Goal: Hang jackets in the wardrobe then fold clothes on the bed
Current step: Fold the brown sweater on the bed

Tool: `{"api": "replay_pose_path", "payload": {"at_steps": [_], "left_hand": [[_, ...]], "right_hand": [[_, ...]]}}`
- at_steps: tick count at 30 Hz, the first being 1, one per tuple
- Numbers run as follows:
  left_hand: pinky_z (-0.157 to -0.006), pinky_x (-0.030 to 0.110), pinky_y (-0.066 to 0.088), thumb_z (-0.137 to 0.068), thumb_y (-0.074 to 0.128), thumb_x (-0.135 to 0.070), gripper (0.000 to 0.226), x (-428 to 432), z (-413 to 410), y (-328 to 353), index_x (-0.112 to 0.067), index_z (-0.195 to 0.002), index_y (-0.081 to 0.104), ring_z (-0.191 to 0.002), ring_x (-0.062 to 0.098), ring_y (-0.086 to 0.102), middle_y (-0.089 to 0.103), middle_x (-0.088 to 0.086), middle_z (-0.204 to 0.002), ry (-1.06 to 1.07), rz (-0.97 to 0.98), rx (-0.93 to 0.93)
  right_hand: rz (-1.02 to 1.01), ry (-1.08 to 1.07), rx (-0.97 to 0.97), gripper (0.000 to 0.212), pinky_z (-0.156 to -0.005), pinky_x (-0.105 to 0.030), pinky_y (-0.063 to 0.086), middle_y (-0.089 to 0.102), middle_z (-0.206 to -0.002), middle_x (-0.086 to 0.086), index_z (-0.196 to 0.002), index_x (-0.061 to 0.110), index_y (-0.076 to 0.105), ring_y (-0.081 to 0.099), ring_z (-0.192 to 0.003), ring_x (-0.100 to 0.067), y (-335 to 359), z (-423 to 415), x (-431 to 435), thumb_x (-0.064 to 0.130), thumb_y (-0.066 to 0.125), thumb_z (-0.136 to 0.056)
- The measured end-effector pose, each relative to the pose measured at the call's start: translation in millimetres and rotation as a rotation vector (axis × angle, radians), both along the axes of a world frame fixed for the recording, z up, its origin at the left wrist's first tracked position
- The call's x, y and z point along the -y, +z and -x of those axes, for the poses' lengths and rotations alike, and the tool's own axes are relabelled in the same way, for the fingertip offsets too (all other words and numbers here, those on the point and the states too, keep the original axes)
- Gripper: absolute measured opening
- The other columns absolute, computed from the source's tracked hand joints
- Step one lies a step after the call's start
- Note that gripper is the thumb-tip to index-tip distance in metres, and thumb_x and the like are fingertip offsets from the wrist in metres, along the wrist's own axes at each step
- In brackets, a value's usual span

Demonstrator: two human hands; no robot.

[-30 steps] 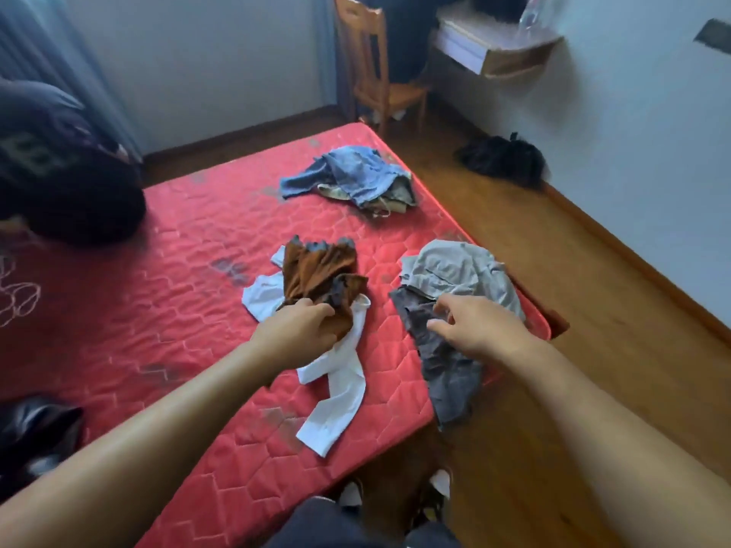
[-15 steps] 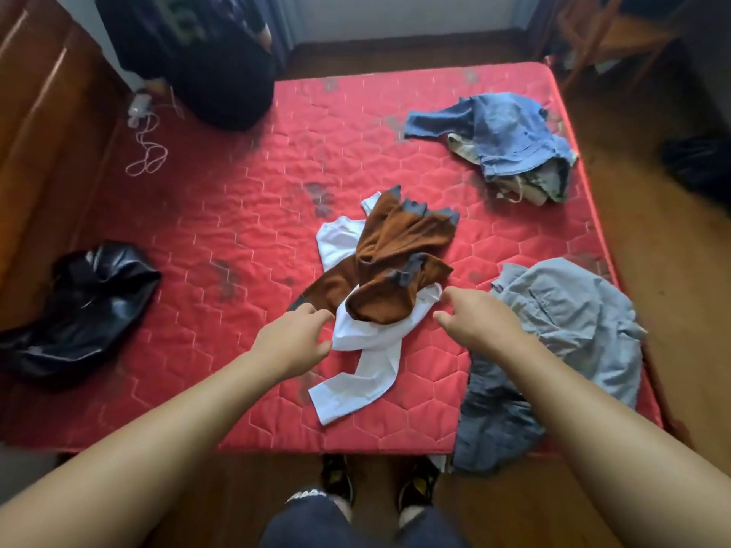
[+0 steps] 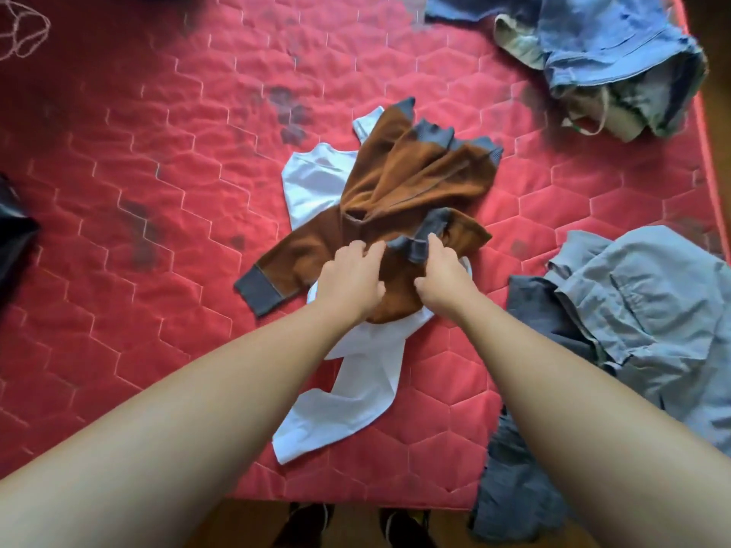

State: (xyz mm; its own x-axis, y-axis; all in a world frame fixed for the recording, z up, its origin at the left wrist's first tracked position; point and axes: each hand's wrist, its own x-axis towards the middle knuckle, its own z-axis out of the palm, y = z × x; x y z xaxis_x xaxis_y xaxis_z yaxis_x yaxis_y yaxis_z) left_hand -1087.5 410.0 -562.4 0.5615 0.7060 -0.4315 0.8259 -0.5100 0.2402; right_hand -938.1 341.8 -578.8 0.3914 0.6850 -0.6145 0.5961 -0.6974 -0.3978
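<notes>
red quilted bed (image 3: 158, 199) carries a crumpled brown sweater (image 3: 415, 183) lying over a white garment (image 3: 356, 397); left hand (image 3: 350, 278) curls its fingers (image 3: 356, 249) into the fabric, right hand (image 3: 443, 278) pinches the grey trim (image 3: 429, 227).

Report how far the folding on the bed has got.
Done: nothing on the mattress looks folded yet; the wardrobe is out of view. In hand: left hand and right hand grip the brown sweater lying on the white garment. Remaining: those two, the denim pile and the grey shirt pile.

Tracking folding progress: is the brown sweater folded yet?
Not folded: the brown sweater lies crumpled, one sleeve splayed left, atop a white garment.
</notes>
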Motion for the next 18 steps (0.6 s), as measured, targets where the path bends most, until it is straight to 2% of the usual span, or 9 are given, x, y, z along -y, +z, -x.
{"api": "replay_pose_path", "payload": {"at_steps": [2, 4, 6, 8, 10, 12, 15, 16, 18], "left_hand": [[-0.099, 0.049, 0.044, -0.093, 0.062, -0.033, 0.072, -5.6, -12.9, -23.2, -0.023, -0.155, 0.027, -0.128, 0.036, 0.049, 0.045, 0.011, -0.145, 0.035, 0.045, 0.021], [-0.1, 0.049, 0.044, -0.093, 0.063, -0.034, 0.073, -9.4, -18.9, -39.1, -0.023, -0.155, 0.025, -0.126, 0.037, 0.052, 0.043, 0.011, -0.145, 0.107, 0.118, 0.065], [-0.096, 0.045, 0.048, -0.092, 0.063, -0.028, 0.06, -11.9, -17.5, -47.2, -0.021, -0.146, 0.038, -0.119, 0.035, 0.056, 0.052, 0.012, -0.136, 0.19, 0.161, 0.14], [-0.086, 0.038, 0.048, -0.089, 0.058, -0.017, 0.035, -11.6, -8.7, -45.7, -0.017, -0.124, 0.056, -0.108, 0.031, 0.06, 0.065, 0.009, -0.118, 0.184, 0.213, 0.175], [-0.078, 0.033, 0.044, -0.087, 0.054, -0.012, 0.017, -8.8, 9.0, -36.1, -0.019, -0.101, 0.061, -0.098, 0.029, 0.061, 0.067, 0.007, -0.102, 0.123, 0.279, 0.193], [-0.075, 0.036, 0.047, -0.085, 0.05, -0.013, 0.016, -6.2, 30.3, -17.4, -0.029, -0.084, 0.051, -0.086, 0.027, 0.059, 0.063, 0.004, -0.089, 0.103, 0.314, 0.239], [-0.071, 0.039, 0.045, -0.087, 0.047, -0.009, 0.013, -0.1, 67.9, 24.3, -0.022, -0.083, 0.049, -0.077, 0.023, 0.053, 0.057, 0.005, -0.08, 0.111, 0.331, 0.34], [-0.071, 0.041, 0.045, -0.086, 0.046, -0.009, 0.009, 1.4, 81.0, 40.1, -0.017, -0.086, 0.05, -0.077, 0.023, 0.053, 0.057, 0.006, -0.081, 0.096, 0.326, 0.361], [-0.073, 0.042, 0.045, -0.082, 0.044, -0.013, 0.011, 4.0, 105.3, 75.3, -0.014, -0.089, 0.052, -0.077, 0.021, 0.052, 0.056, 0.004, -0.08, 0.047, 0.309, 0.407]], "right_hand": [[-0.047, -0.186, -0.098, 0.082, -0.112, -0.04, 0.038, 0.04, -0.153, -0.017, -0.161, 0.013, 0.012, 0.045, -0.137, -0.035, -21.4, 8.2, -8.5, 0.009, 0.057, -0.092], [-0.092, -0.323, -0.183, 0.067, -0.106, -0.037, 0.041, 0.056, -0.139, -0.015, -0.153, 0.015, 0.031, 0.053, -0.128, -0.034, -34.8, 17.4, -9.2, 0.003, 0.053, -0.091], [-0.112, -0.305, -0.183, 0.049, -0.102, -0.042, 0.046, 0.064, -0.122, -0.012, -0.133, 0.018, 0.049, 0.059, -0.116, -0.033, -41.2, 26.3, -4.5, 0.002, 0.049, -0.087], [-0.125, -0.212, -0.185, 0.045, -0.096, -0.043, 0.05, 0.066, -0.113, -0.011, -0.123, 0.019, 0.053, 0.061, -0.107, -0.032, -41.1, 30.2, 4.0, 0.001, 0.045, -0.083], [-0.133, -0.1, -0.149, 0.052, -0.092, -0.04, 0.05, 0.064, -0.117, -0.012, -0.129, 0.021, 0.049, 0.06, -0.108, -0.032, -32.6, 29.7, 12.9, -0.002, 0.045, -0.083], [-0.183, -0.02, -0.065, 0.067, -0.093, -0.042, 0.05, 0.056, -0.122, -0.012, -0.145, 0.028, 0.039, 0.059, -0.11, -0.033, -22.6, 25.4, 19.3, -0.001, 0.05, -0.085], [-0.182, 0.131, 0.145, 0.096, -0.086, -0.044, 0.053, 0.037, -0.121, -0.009, -0.159, 0.042, 0.015, 0.052, -0.104, -0.032, -1.6, 22.0, 19.7, -0.003, 0.055, -0.084], [-0.183, 0.164, 0.209, 0.1, -0.089, -0.044, 0.052, 0.034, -0.127, -0.01, -0.16, 0.043, 0.013, 0.048, -0.108, -0.032, 5.5, 22.1, 17.4, -0.003, 0.057, -0.083], [-0.196, 0.226, 0.313, 0.095, -0.1, -0.046, 0.048, 0.028, -0.143, -0.014, -0.158, 0.041, 0.022, 0.04, -0.121, -0.036, 24.3, 24.8, 11.9, 0.001, 0.06, -0.082]]}}
